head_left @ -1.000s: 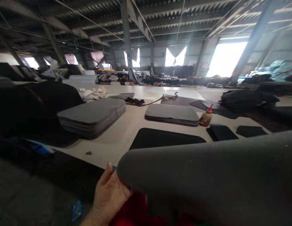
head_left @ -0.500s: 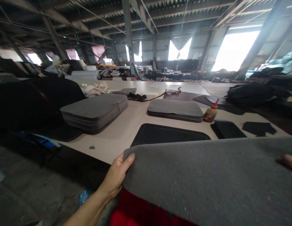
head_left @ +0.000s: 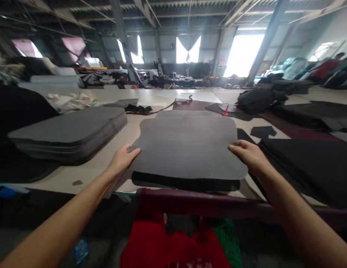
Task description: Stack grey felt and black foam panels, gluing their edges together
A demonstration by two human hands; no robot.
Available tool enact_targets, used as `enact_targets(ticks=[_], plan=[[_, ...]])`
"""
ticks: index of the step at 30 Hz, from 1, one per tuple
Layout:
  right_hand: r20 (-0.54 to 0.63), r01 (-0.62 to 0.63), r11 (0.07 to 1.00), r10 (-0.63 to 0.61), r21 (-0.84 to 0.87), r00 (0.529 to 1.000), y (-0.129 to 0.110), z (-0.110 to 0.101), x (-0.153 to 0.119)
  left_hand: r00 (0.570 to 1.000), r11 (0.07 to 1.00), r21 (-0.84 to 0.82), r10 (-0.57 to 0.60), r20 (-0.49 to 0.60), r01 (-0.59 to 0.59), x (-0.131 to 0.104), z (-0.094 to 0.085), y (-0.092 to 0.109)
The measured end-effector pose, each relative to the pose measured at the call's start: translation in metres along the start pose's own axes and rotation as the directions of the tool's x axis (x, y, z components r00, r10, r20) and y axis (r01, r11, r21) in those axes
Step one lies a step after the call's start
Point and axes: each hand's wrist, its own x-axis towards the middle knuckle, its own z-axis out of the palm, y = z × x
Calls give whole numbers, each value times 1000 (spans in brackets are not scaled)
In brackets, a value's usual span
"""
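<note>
A grey sheet with rounded corners [head_left: 187, 149], flat like a mat, spans the gap between my hands over the table [head_left: 100, 169]. My left hand [head_left: 124, 158] grips its left edge, thumb on top. On the opposite edge, my right hand [head_left: 247, 154] pinches it in the same way. Beneath the sheet, a strip of a black panel [head_left: 184, 183] shows at the near side. Just beyond the sheet's far edge, part of another grey piece [head_left: 187, 113] is visible. Most of what lies under the sheet is hidden.
To the left stands a thick stack of grey sheets [head_left: 69, 126]. Black folded material [head_left: 310, 163] lies at the right, near a small dark cutout [head_left: 263, 131]. A red nozzle [head_left: 226, 111] pokes up behind the sheet. Dark cloth [head_left: 257, 100] is heaped farther back.
The grey sheet has moved away from my body, out over the black panel and the low grey stack. My right hand has come fully into view. The whole view has turned right.
</note>
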Motion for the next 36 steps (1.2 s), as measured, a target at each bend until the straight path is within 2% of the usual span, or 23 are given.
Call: enact_targets(ticks=[2, 5, 10, 16, 23, 31, 36], plan=[[25, -55, 998, 56, -14, 998, 15, 6, 5, 1000, 998, 53, -21, 15, 20, -1, 9, -16], [21, -58, 993, 60, -103, 998, 33, 9, 10, 1000, 990, 141, -3, 31, -2, -6, 15, -25], [44, -33, 967, 46, -253, 998, 51, 11, 11, 999, 955, 296, 26, 41, -37, -15, 18, -23], [20, -24, 943, 32, -331, 999, 66, 15, 14, 1000, 937, 348, 27, 9, -29, -23, 19, -22], [18, 29, 910, -24, -414, 1000, 74, 18, 11, 998, 891, 449, 54, 23, -59, -23, 19, -23], [0, 57, 854, -66, -518, 998, 71, 20, 5, 997, 823, 562, 67, 46, -81, -23, 21, -27], [-9, 49, 846, -63, -530, 998, 71, 19, 2, 998, 837, 544, 37, 42, -54, -26, 21, -24]])
